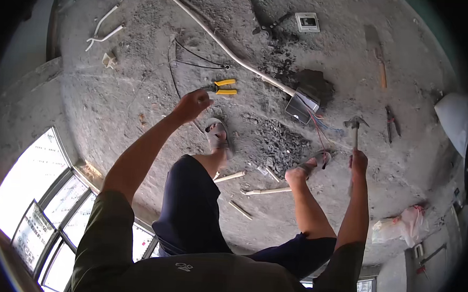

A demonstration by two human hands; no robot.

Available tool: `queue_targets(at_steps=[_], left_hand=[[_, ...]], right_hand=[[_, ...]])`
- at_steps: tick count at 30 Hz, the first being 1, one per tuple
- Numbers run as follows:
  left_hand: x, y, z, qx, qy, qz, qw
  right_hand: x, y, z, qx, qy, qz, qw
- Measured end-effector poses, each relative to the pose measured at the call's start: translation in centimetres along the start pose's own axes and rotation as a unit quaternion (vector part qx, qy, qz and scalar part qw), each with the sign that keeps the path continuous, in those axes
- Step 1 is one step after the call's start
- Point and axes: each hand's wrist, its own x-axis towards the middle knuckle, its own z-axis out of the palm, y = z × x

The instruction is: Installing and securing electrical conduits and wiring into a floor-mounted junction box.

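In my right hand (358,162) is a claw hammer (355,132), gripped around its handle with the head pointing away from me. My left hand (192,106) has its fingers curled together beside yellow-handled pliers (225,87). The hand overlaps the jaw end of the pliers, and what it pinches, if anything, is hidden. Between my hands, farther out, lies a grey junction box (301,106) at the end of a long white conduit pipe (228,53). Red and blue wires (320,125) come out of the box toward my right foot.
Rubble (276,143) lies between my sandalled feet. Pipe offcuts (266,191) are close to me. To the right are a trowel (381,69), dark pliers (390,124) and plastic bags (404,226). A white square fitting (307,22) and long-handled cutters (273,26) lie far off.
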Motion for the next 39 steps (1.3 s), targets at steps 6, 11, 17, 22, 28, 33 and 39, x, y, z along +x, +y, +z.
queue_targets(at_steps=[6,11,17,22,28,33,39], left_hand=[[14.3,4.5,6.2,0.094,0.005,0.104,0.990],[19.4,5.0,8.5,0.173,-0.003,0.170,0.970],[21.5,4.5,8.8,0.149,-0.005,0.239,0.959],[21.9,4.0,9.7,0.115,0.035,0.266,0.956],[22.8,3.9,10.3,0.118,0.036,0.243,0.962],[23.1,4.5,11.0,0.081,0.045,0.180,0.979],[23.6,3.9,11.5,0.091,0.072,0.176,0.977]], right_hand=[[3.9,2.3,3.6,-0.079,0.247,-0.077,0.963],[4.3,4.7,7.3,-0.082,0.421,-0.118,0.896],[-0.4,-6.2,16.9,0.066,0.392,-0.328,0.857],[-4.1,-11.2,23.3,0.131,0.328,-0.322,0.878],[-2.4,-15.0,21.8,0.085,0.351,-0.254,0.897],[0.5,-15.0,20.7,-0.045,0.332,-0.178,0.925],[1.0,-16.4,19.8,-0.091,0.255,-0.096,0.958]])
